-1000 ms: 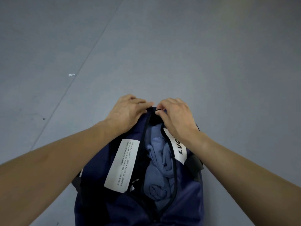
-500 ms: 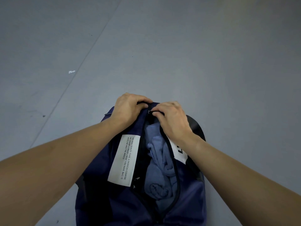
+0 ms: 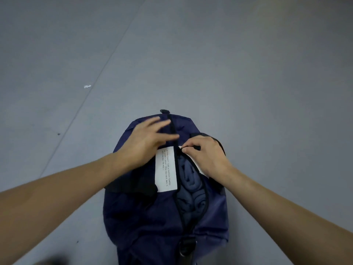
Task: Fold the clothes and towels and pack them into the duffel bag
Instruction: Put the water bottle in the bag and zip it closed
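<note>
Single view: a head-worn wide-angle camera, looking forward and steeply down.

The lens sits above and behind the person's forearms, which enter from the two lower corners and converge near mid-frame on the left hand [image 3: 147,144] and right hand [image 3: 208,155]. It faces down onto the duffel bag [image 3: 145,217], which lies close below and fills the lower centre. The bag's zip [image 3: 172,131] runs up the frame's centre line, away from the wearer. The bottom edge of the frame cuts off the bag's near end. The grey floor [image 3: 229,64] fills the upper half and both sides, receding toward the top edge.
</note>
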Demonstrator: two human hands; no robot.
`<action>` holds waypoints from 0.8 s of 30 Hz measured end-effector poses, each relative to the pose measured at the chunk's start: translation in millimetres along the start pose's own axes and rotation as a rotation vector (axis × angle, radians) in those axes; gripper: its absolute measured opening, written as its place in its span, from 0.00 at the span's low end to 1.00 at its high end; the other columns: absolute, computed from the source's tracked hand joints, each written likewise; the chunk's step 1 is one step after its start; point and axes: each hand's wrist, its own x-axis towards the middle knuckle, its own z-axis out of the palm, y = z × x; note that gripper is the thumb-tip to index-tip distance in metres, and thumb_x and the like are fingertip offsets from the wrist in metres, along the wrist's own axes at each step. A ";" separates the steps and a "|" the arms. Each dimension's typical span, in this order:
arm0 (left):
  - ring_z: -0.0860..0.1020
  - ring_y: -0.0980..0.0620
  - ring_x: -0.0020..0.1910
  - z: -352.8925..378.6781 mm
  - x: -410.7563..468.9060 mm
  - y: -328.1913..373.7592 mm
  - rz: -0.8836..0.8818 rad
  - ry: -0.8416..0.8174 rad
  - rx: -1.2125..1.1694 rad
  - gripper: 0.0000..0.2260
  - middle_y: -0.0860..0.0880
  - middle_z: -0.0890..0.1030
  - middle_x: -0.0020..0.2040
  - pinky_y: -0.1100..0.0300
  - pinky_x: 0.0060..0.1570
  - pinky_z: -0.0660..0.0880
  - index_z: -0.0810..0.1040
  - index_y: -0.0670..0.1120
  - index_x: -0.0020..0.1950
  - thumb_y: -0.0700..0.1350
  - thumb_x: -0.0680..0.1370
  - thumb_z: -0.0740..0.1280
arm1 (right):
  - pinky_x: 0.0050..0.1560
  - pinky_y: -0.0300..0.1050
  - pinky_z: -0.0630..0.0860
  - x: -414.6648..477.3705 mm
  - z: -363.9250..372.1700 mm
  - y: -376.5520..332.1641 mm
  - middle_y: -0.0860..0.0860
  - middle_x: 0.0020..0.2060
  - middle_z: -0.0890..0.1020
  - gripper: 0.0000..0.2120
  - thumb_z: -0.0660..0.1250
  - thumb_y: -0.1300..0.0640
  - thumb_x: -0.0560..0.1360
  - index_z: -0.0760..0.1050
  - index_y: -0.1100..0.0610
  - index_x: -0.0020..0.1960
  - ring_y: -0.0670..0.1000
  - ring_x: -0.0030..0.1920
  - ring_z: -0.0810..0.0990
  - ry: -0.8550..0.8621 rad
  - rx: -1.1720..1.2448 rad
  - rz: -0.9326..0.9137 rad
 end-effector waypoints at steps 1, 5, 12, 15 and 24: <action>0.63 0.42 0.77 -4.8 -6.4 6.8 0.029 -0.073 0.019 0.22 0.49 0.70 0.76 0.41 0.72 0.64 0.76 0.64 0.68 0.41 0.79 0.70 | 0.55 0.36 0.70 -3.7 1.1 -3.3 0.41 0.48 0.82 0.04 0.71 0.52 0.76 0.84 0.47 0.46 0.43 0.54 0.77 0.011 0.016 0.021; 0.57 0.43 0.80 -19.7 -8.9 28.9 -0.054 -0.137 -0.017 0.16 0.52 0.70 0.76 0.41 0.76 0.54 0.79 0.64 0.65 0.47 0.79 0.69 | 0.54 0.32 0.70 -9.7 -6.7 -21.1 0.42 0.48 0.82 0.04 0.71 0.54 0.76 0.85 0.49 0.47 0.41 0.50 0.76 0.030 -0.009 -0.016; 0.72 0.45 0.67 -16.5 3.9 26.2 0.016 -0.054 0.098 0.06 0.58 0.81 0.50 0.49 0.66 0.65 0.85 0.58 0.50 0.47 0.75 0.74 | 0.60 0.44 0.70 -27.4 -11.6 -33.3 0.42 0.50 0.82 0.06 0.69 0.52 0.77 0.85 0.48 0.49 0.44 0.55 0.72 0.038 -0.180 -0.105; 0.72 0.47 0.64 -18.6 8.4 19.8 -0.030 0.024 0.141 0.06 0.56 0.80 0.51 0.49 0.65 0.66 0.86 0.56 0.50 0.46 0.77 0.72 | 0.62 0.43 0.67 -41.4 -22.9 -41.5 0.41 0.53 0.81 0.07 0.68 0.50 0.78 0.85 0.48 0.49 0.46 0.59 0.70 -0.018 -0.199 -0.120; 0.72 0.43 0.69 -30.5 -34.5 61.9 0.086 -0.021 0.007 0.17 0.50 0.78 0.67 0.44 0.66 0.69 0.82 0.58 0.62 0.40 0.77 0.72 | 0.56 0.41 0.70 -118.5 -36.9 -56.7 0.41 0.53 0.80 0.07 0.66 0.52 0.80 0.83 0.48 0.52 0.47 0.55 0.73 -0.035 -0.260 -0.122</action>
